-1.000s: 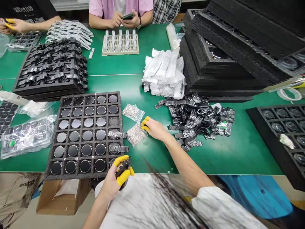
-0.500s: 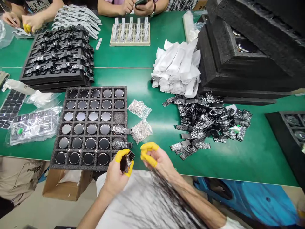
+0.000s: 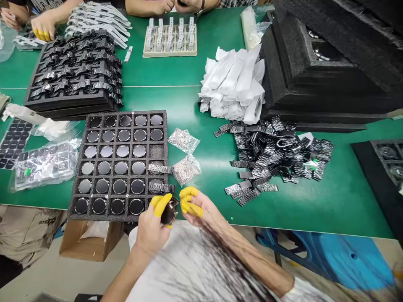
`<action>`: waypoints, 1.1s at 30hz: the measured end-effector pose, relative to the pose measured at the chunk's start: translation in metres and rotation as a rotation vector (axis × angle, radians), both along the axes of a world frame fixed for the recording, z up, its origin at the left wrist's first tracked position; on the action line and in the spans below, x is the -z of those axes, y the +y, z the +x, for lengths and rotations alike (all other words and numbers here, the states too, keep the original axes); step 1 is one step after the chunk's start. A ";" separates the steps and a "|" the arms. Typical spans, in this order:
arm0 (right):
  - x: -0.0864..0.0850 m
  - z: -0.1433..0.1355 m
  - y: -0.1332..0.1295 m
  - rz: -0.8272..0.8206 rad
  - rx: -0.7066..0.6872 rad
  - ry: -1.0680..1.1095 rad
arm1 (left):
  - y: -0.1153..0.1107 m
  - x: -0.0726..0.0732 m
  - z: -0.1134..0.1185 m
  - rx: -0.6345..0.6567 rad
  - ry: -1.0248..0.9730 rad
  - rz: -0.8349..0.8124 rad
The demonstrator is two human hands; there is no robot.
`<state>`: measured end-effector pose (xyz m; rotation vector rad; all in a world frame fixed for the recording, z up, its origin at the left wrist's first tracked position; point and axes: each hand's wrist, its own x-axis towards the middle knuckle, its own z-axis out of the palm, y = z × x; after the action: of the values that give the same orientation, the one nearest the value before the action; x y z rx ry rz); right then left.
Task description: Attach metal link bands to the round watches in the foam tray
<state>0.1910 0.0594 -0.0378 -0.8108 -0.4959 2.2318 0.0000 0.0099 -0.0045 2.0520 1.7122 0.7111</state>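
My left hand (image 3: 153, 224), with yellow finger cots, is closed around a dark round watch case (image 3: 168, 214) at the table's front edge. Close on its right, my right hand (image 3: 198, 207) has its yellow-covered fingertips pinched together beside the case. A small dark sliver shows at those fingertips, too small to name. To the left lies a black foam tray (image 3: 118, 216) with rows of round watch cases. Two metal watch bands (image 3: 161, 168) lie over cells in its right column. Small bags of metal pins (image 3: 186, 169) rest just beyond my hands.
A pile of loose black metal bands (image 3: 267, 155) lies to the right, below white-wrapped bundles (image 3: 233, 86). Tall black foam stacks (image 3: 302, 96) rise at the right. Stacked trays of watches (image 3: 75, 73) stand at the back left. Other people's hands (image 3: 44, 25) are across the table.
My right hand has moved left, its fingertips now beside the watch case. The left fingers have shifted over the case, which is turned differently. The whole view has shifted slightly.
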 end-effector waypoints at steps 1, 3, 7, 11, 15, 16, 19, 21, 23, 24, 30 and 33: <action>0.001 -0.001 -0.001 -0.013 0.003 0.005 | -0.001 0.001 0.000 0.001 0.023 0.007; 0.000 -0.003 0.000 -0.032 0.005 0.006 | -0.004 0.003 0.000 0.008 0.051 0.015; -0.002 -0.010 0.000 -0.004 0.048 -0.031 | -0.008 0.011 0.002 0.015 -0.127 -0.078; 0.009 -0.013 -0.007 0.098 0.141 -0.189 | -0.008 0.011 0.005 -0.046 -0.475 -0.304; 0.024 -0.006 -0.011 0.313 0.188 -0.285 | -0.002 0.002 0.007 -0.139 -0.786 -0.569; 0.026 -0.003 -0.010 0.380 0.159 -0.294 | -0.001 0.000 0.008 -0.134 -0.842 -0.624; 0.023 0.002 -0.007 0.519 0.128 -0.305 | -0.001 0.000 0.008 -0.126 -0.944 -0.721; 0.017 0.003 -0.006 0.487 0.190 -0.240 | -0.003 0.005 0.006 -0.195 -0.997 -0.715; 0.008 0.000 -0.007 0.342 0.202 -0.094 | -0.003 0.009 0.001 -0.274 -0.998 -0.629; 0.005 -0.002 -0.009 0.254 0.174 -0.010 | -0.002 0.010 -0.002 -0.283 -0.952 -0.556; 0.001 -0.018 -0.020 0.070 -0.169 0.111 | 0.016 -0.005 -0.019 0.135 -0.339 -0.181; 0.002 -0.021 -0.021 0.109 -0.216 0.039 | 0.018 -0.009 -0.019 0.219 -0.213 -0.185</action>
<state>0.1696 0.0387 -0.0400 -0.6834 -0.7084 2.3880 -0.0186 0.0281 0.0049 1.9226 1.3577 0.6486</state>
